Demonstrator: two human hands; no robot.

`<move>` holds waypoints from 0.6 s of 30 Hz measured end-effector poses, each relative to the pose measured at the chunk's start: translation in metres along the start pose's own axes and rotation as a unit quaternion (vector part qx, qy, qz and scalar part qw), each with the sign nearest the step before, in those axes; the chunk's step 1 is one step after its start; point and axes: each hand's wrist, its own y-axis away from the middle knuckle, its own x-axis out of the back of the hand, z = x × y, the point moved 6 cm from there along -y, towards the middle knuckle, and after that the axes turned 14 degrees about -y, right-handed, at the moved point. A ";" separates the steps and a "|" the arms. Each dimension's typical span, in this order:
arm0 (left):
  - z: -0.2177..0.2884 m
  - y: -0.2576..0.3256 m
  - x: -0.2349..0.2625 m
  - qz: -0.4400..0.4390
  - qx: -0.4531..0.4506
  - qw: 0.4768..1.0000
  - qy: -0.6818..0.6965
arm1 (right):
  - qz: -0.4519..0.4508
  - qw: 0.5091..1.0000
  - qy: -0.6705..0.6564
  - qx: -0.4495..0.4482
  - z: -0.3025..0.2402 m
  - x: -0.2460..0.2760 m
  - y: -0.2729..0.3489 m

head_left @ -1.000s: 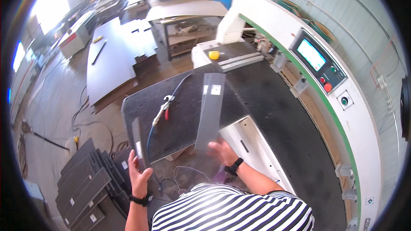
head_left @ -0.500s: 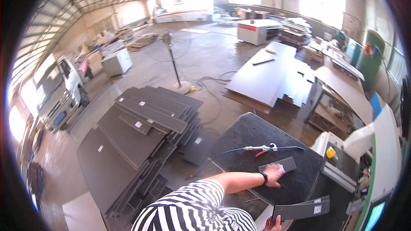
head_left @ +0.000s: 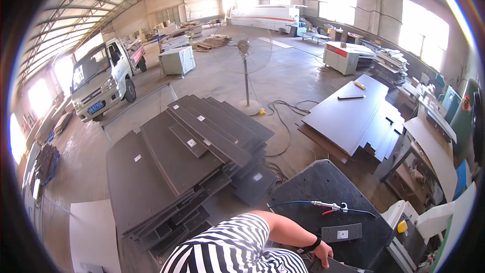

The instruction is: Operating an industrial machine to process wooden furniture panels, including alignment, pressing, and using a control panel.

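Observation:
At the lower edge, my left hand (head_left: 323, 254), with a black band at its wrist, has its fingers bent around the edge of a dark grey board (head_left: 336, 268). Most of that board is cut off by the frame. A short dark grey panel (head_left: 333, 233) with a white label lies flat on the black worktable (head_left: 313, 184), just beyond my left hand. Farther back on the same table rests an air blow gun (head_left: 328, 206) with a red lever and blue hose. My right hand is out of view.
Stacks of dark boards (head_left: 151, 156) stand on the floor to the left. Pale panels (head_left: 348, 114) form another stack ahead right. A pedestal fan (head_left: 244, 48) stands between, with cables (head_left: 283, 121) on the floor. A machine (head_left: 399, 212) adjoins the worktable's right side.
My left hand has left the labelled panel and moved down to the nearer board. That board and my right hand have dropped toward the lower edge. The view has swung left.

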 end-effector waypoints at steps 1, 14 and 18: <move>-0.003 0.005 0.001 -0.010 0.003 1.000 0.029 | 0.011 0.999 0.013 0.035 -0.001 -0.002 -0.004; -0.017 0.035 0.007 -0.026 0.055 0.995 0.073 | -0.016 0.993 -0.081 -0.080 -0.011 -0.043 -0.003; -0.006 0.041 0.007 0.001 0.034 0.999 -0.032 | 0.042 0.967 -0.204 -0.150 -0.026 -0.027 0.017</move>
